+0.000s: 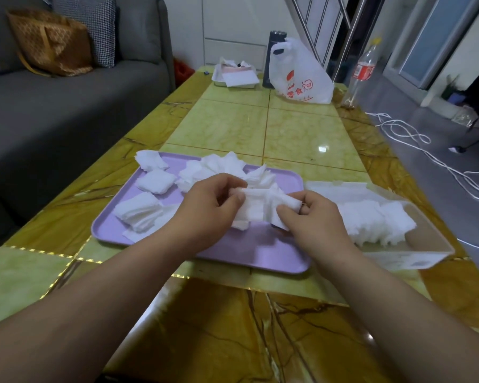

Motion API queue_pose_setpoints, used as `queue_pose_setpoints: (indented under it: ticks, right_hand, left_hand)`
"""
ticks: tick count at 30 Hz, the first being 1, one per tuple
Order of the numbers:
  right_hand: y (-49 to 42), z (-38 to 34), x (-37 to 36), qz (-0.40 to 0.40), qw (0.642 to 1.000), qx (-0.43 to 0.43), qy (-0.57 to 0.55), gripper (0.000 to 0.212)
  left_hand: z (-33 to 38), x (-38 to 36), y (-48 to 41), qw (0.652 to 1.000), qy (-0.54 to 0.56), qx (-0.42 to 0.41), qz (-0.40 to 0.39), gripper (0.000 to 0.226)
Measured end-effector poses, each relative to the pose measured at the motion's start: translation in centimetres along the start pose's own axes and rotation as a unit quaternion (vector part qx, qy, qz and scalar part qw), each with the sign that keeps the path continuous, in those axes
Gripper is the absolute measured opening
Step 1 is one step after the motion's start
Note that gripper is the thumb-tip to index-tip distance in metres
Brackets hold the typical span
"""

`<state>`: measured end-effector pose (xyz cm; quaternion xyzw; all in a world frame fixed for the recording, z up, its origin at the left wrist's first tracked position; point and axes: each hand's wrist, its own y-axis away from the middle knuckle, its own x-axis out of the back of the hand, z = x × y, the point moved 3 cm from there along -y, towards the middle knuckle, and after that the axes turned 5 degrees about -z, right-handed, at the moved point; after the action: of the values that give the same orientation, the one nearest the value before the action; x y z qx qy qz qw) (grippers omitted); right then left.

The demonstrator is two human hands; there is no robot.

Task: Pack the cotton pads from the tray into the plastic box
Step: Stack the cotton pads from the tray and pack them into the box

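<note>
A lilac tray point(260, 252) lies on the table in front of me with several loose piles of white square cotton pads point(147, 208) on its left and far parts. Above the tray's middle I hold a bunch of cotton pads point(260, 205) between both hands. My left hand point(205, 205) grips its left end with thumb and fingers. My right hand point(313, 217) pinches its right end. To the right of the tray stands the clear plastic box point(426, 241), with a row of cotton pads point(376, 225) packed in its left part.
At the far end of the yellow-green marble table point(233, 125) sit a white plastic bag point(302, 76), a small tray with papers point(235, 76), a dark cylinder and a plastic bottle point(364, 70). A grey sofa stands left. White cables lie on the floor at right.
</note>
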<state>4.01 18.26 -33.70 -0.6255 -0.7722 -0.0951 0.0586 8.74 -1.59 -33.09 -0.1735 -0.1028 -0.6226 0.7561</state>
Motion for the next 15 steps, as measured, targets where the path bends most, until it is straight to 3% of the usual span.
queue_pose_setpoints:
  ticks: [3, 5, 9, 15]
  right_hand:
    - [-0.1, 0.2, 0.1, -0.013, 1.000, 0.005, 0.011, 0.014]
    - [-0.1, 0.0, 0.1, -0.043, 0.999, -0.002, 0.006, 0.030]
    - [0.5, -0.5, -0.6, -0.130, 0.990, -0.017, -0.045, 0.034]
    - [0.6, -0.7, -0.4, -0.132, 0.990, -0.015, -0.043, 0.032]
  left_hand:
    - [0.7, -0.4, 0.3, 0.994, 0.082, 0.011, -0.074, 0.029]
    - [1.0, -0.9, 0.6, 0.988, 0.109, 0.011, -0.105, 0.030]
    - [0.6, -1.3, 0.6, 0.994, 0.079, 0.015, -0.077, 0.026]
    - [-0.1, -1.2, 0.2, 0.998, 0.026, 0.002, -0.057, 0.029]
